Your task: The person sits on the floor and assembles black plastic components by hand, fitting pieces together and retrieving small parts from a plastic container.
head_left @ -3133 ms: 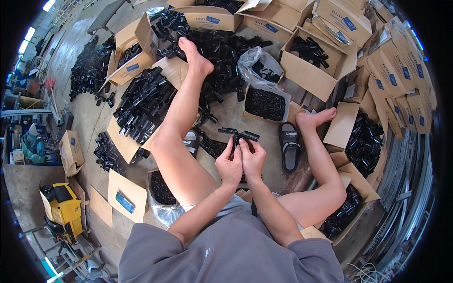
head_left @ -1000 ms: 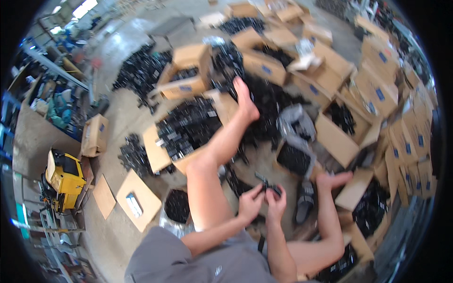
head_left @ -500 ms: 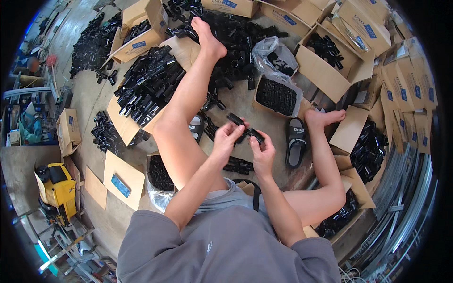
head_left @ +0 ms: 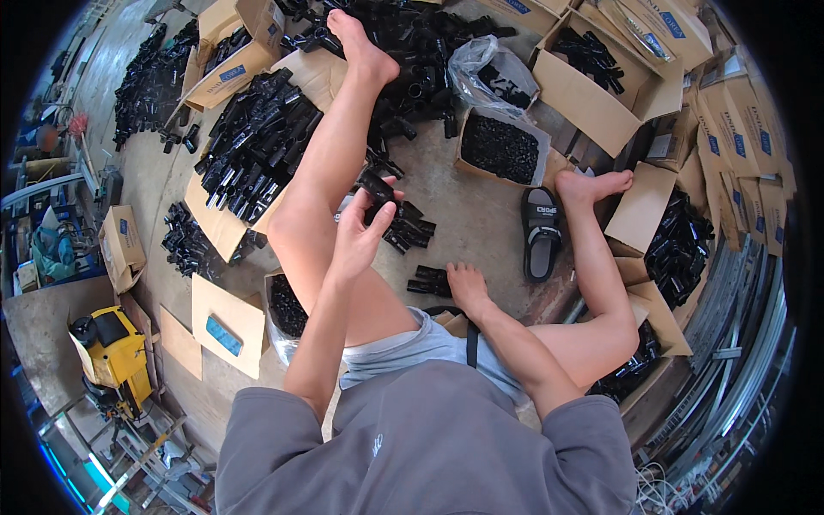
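My left hand [head_left: 365,230] is closed around a short black tubular part [head_left: 376,186], held above the floor beside my bent left knee. Lower and to the right, my right hand [head_left: 467,286] is down at floor level between my thighs. Its fingers curl over the end of a black tubular part [head_left: 432,276] in a small row there; the fingertips are partly hidden. A small cluster of similar black parts [head_left: 409,230] lies on the floor just beyond, between the two hands.
Large heaps of black tubular parts [head_left: 262,142] lie on cardboard at left. A lined box of small black pieces [head_left: 502,148] stands ahead, near a clear plastic bag [head_left: 485,73]. A black sandal [head_left: 541,236] sits by my right foot; open cartons [head_left: 592,112] line the right. A phone [head_left: 223,336] lies on cardboard.
My hands have moved apart from in front of me. The right has come down to the row of black parts on the floor; the left has shifted left and away with a black part.
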Demonstrator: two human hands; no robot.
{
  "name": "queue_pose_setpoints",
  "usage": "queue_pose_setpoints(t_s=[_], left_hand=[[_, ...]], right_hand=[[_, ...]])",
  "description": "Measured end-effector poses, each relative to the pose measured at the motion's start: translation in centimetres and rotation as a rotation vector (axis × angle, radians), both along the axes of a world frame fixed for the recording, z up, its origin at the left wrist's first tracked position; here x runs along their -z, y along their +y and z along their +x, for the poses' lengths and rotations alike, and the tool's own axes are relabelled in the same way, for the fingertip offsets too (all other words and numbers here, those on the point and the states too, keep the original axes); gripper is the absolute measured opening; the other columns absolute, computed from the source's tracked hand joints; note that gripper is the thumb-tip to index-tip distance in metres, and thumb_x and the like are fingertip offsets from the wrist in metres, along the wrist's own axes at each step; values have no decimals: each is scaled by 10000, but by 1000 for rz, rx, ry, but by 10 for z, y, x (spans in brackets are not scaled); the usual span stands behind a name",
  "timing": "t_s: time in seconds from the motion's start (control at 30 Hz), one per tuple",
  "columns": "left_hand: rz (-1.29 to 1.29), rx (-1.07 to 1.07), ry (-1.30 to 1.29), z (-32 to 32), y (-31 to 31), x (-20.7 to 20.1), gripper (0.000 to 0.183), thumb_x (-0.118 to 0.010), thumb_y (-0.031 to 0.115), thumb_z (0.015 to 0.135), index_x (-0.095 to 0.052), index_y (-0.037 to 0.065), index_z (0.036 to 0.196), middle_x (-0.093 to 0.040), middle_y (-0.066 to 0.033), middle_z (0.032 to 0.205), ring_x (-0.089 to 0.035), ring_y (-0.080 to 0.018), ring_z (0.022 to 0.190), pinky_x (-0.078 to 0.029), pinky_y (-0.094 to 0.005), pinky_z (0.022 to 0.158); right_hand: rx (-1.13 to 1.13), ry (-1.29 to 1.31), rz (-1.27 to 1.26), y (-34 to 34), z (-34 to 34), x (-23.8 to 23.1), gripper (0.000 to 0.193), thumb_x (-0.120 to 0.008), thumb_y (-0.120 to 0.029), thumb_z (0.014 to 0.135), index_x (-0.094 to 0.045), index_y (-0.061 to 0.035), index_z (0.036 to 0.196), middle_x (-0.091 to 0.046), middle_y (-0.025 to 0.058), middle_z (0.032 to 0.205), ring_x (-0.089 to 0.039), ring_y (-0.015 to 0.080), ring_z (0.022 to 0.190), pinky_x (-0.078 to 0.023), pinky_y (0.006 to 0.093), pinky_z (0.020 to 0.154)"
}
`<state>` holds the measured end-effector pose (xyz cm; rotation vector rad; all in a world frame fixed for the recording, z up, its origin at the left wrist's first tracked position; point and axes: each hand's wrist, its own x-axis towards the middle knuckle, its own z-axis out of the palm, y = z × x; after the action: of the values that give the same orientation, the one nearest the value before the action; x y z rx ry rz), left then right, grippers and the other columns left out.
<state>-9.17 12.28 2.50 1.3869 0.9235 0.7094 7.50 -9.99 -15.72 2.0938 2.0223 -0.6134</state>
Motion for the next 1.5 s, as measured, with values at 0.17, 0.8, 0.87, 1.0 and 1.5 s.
queue_pose_setpoints(t_s=[0.17,0.8,0.87,1.0,1.5], left_hand=[[-238,24,-156,5,-13,8,397,-569,274,1100,-579,11,1396,-704,-60,1139,-618,-105,1062,-478,-277,994],[-261,95,14,27,-39,2,352,-766,85,947,-676,-18,1271,-750,-78,1144,-673,-113,1084,-534,-275,965],[-299,87,18,32,-46,6,334,-767,72,943,-684,-19,1253,-752,-76,1129,-676,-110,1066,-539,-271,951],[-321,133,-36,38,-54,18,269,-774,43,928,-702,-16,1180,-752,-54,1060,-682,-94,988,-557,-255,883],[-217,45,-60,47,-62,-24,304,-808,32,889,-702,8,1173,-735,-4,1007,-645,-60,898,-536,-233,824]], right_hand=[[-44,65,-166,0,2,-18,287,-682,-113,871,-615,-52,1143,-667,154,1089,-692,319,1038,-607,425,767],[607,693,419,32,26,-100,341,-664,-12,862,-693,-57,1198,-719,200,997,-710,374,959,-574,469,816],[687,775,541,55,23,-156,372,-667,-15,866,-705,-74,1231,-723,189,984,-713,357,937,-571,464,802],[448,504,756,72,15,-199,454,-697,-34,877,-678,-92,1327,-719,125,1038,-698,311,927,-577,437,786],[427,840,430,58,31,-227,601,-674,16,919,-570,-104,1498,-699,196,1303,-695,322,1133,-519,380,1012]])
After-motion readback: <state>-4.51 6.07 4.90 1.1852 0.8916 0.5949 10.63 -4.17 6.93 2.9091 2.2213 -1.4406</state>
